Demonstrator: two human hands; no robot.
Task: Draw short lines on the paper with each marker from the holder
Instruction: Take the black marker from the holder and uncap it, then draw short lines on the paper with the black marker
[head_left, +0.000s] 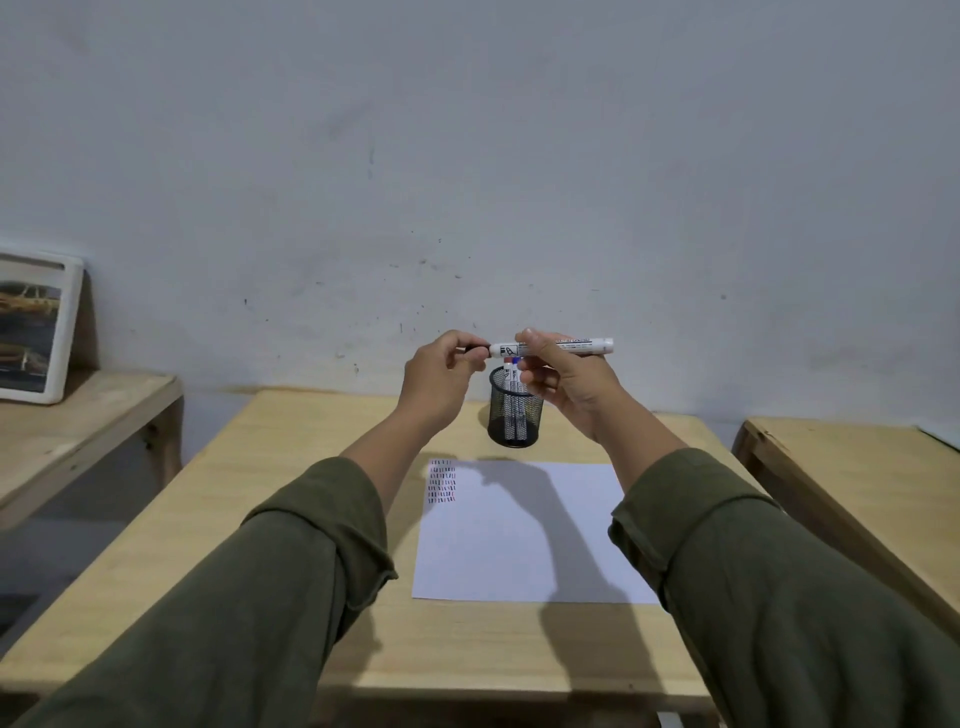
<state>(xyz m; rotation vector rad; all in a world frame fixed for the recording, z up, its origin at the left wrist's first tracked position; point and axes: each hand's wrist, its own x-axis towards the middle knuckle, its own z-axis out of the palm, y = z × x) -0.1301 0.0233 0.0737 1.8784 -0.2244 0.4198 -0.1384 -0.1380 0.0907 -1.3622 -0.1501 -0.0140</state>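
Observation:
I hold a white marker level in the air above the black mesh holder. My right hand grips its barrel. My left hand pinches the black cap at the marker's left end; whether the cap is on or off I cannot tell. Two more markers, one with a blue cap and one with a red cap, stand in the holder. The white paper lies on the wooden table in front of the holder, with rows of short black, red and blue lines at its top left corner.
A second wooden table stands to the right and a wooden bench to the left, with a framed picture leaning on the wall. The grey wall rises just behind the table.

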